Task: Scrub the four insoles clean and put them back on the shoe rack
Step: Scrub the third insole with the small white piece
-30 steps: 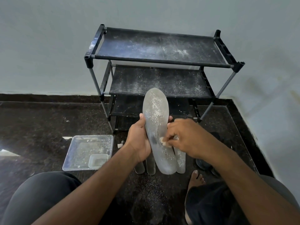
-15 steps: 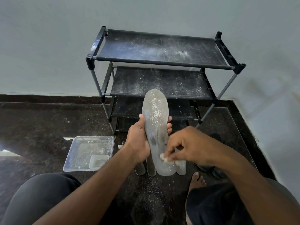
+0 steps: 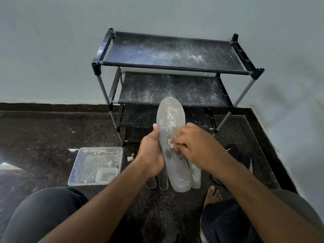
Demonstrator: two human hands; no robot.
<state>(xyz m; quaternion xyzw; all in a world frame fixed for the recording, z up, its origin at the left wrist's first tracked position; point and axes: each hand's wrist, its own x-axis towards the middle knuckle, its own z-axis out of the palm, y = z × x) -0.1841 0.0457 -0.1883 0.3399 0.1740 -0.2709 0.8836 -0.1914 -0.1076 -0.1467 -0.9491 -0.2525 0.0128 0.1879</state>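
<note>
Left hand (image 3: 152,155) fingers wrapped round upright insole (image 3: 172,142); right hand (image 3: 194,148) fingers pinching small pale scrubber (image 3: 171,144) against it. Shoe rack (image 3: 171,71) behind.

Translucent, speckled insole (image 3: 172,142); clear plastic tray (image 3: 95,165); rack shelves (image 3: 168,53) seemingly matt cloth.

Pale grey walls (image 3: 52,50) w/ dark speckled stone floor (image 3: 43,130).

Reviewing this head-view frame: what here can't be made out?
- Scrubber: mostly hidden inside the right hand; its kind is unclear.
- Other insoles: behind the held insole and left hand; only their ends show.
- Bottom shelf of the rack: dark and partly blocked.
- Small objects by the tray: too small.
</note>
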